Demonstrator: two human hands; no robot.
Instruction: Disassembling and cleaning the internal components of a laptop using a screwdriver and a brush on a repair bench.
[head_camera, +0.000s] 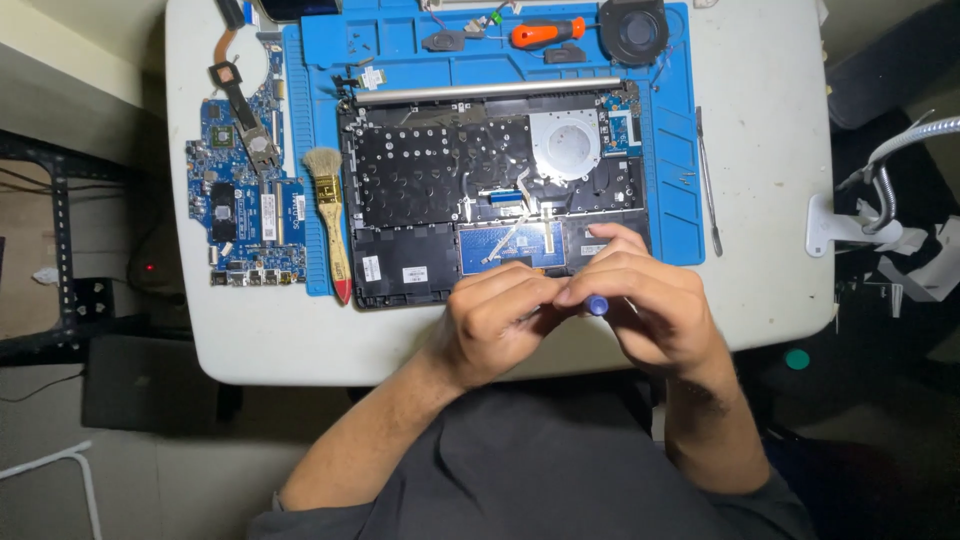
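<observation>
Pinching a blue-tipped tool (597, 304) between our curled left hand (497, 320) and right hand (648, 305) at lower centre, we risk dropping it onto the opened laptop base (430, 190) if our grip loosens.

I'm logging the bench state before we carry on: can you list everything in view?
Table: one, white, under everything.
Work mat: one, blue, table centre.
Laptop base: one, black, opened, on mat.
Circuit board: one, blue, left of mat.
Brush: one, wooden handle, mat's left edge.
Screwdriver: one, orange handle, mat top.
Fan: one, black, mat's top right.
Metal tool: one, thin, silver, right of mat.
Lamp arm: one, white, far right.
Left hand: near edge, touching right hand.
Right hand: grip on small blue-tipped tool.
</observation>
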